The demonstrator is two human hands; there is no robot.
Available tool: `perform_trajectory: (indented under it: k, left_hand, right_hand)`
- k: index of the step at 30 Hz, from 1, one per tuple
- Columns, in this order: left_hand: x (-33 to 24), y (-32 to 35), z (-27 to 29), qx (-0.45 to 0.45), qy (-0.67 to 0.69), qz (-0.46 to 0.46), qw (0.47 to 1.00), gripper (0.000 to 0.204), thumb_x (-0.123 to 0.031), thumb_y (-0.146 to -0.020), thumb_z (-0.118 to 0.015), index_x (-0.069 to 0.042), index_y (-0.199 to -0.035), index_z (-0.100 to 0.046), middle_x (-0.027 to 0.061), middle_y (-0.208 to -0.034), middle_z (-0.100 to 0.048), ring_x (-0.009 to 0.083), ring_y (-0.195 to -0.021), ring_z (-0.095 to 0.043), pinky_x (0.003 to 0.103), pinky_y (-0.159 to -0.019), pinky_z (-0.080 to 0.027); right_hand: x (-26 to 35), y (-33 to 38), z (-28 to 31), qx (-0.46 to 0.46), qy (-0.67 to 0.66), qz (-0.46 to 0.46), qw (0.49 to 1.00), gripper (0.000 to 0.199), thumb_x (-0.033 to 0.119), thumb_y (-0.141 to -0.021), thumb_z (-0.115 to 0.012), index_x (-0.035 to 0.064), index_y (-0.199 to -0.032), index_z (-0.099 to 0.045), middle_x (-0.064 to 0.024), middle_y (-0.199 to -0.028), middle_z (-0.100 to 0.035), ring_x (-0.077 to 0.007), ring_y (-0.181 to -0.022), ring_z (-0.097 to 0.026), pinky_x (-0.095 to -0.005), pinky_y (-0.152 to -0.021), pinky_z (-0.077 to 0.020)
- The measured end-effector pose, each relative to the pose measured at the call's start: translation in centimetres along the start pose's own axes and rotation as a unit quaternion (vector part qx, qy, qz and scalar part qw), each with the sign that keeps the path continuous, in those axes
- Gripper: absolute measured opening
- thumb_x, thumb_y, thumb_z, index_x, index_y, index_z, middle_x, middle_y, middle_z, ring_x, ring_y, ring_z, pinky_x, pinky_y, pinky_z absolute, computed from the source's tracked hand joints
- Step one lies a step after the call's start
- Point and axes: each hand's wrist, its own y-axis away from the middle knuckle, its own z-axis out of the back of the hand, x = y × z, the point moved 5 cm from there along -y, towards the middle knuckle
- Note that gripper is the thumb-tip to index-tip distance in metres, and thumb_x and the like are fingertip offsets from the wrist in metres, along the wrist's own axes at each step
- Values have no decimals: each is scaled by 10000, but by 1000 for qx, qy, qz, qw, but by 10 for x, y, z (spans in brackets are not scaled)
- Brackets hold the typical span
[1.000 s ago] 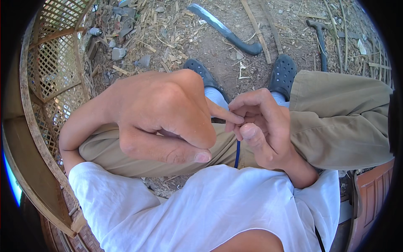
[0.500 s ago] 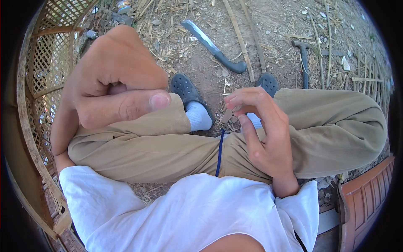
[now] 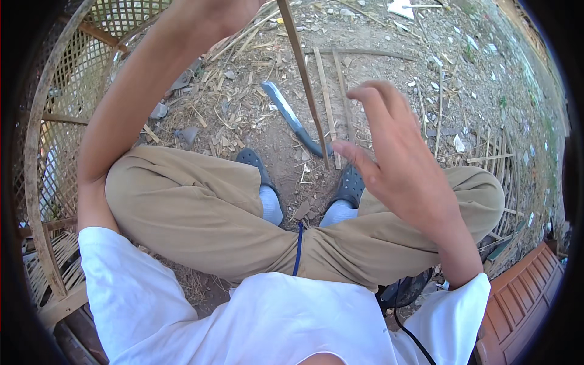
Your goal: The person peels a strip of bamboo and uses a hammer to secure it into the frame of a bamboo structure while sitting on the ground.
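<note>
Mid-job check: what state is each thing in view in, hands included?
Left hand: cut off at the top edge; grip can't be told.
Right hand: open, fingers and thumb apart.
Wooden strip: slanting down from the top edge, lower end near the right thumb.
Machete: lying on the ground, blade bare.
Dark clogs: worn over pale socks.
Blue cord: hanging at the waist.

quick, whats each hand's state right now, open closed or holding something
Left hand: cut off by the picture's top edge; open or closed cannot be told.
Right hand: open, holding nothing visible.
</note>
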Motion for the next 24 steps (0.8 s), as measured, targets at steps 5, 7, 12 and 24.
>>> perform_trajectory:
  k: [5, 7, 12, 24]
  left_hand:
    - [-32, -29, 12, -28, 238, 13, 971, 275, -78, -936, -534, -163, -730, -372, -39, -637, -310, 107, -574, -377, 325, -676, -475]
    - [-54, -24, 17, -84, 133, -15, 987, 181, -182, -979, -529, -100, -826, -479, 8, -684, -462, 178, -639, -524, 418, -821, -547]
    - [-70, 71, 131, -176, -331, -82, 923, 217, -255, -1069, -536, -57, -1021, -609, 21, -883, -603, 146, -823, -626, 327, -853, -521]
    - [126, 627, 4, -59, -72, 569, 817, 555, -261, -886, -803, 50, -1298, -599, 120, -1064, -717, 205, -941, -689, 361, -815, -568]
  right_hand:
    - [-26, -70, 34, -9, 25, 62, 998, 286, 176, -1023, -658, -33, -1179, -541, -189, -1031, -646, -303, -961, -671, -421, -838, -538]
    - [-38, -91, 26, 156, -282, -105, 941, 198, 172, -1087, -555, -23, -1089, -590, -96, -829, -660, -171, -708, -659, -333, -697, -553]
    - [-102, -123, 50, 81, -181, -107, 974, 219, 159, -1110, -485, -6, -1050, -616, -36, -795, -632, -87, -633, -616, -260, -637, -532]
    - [-409, -100, -118, 87, -238, -384, 888, 219, 121, -999, -683, -39, -1142, -638, -71, -729, -611, -171, -601, -638, -342, -503, -575]
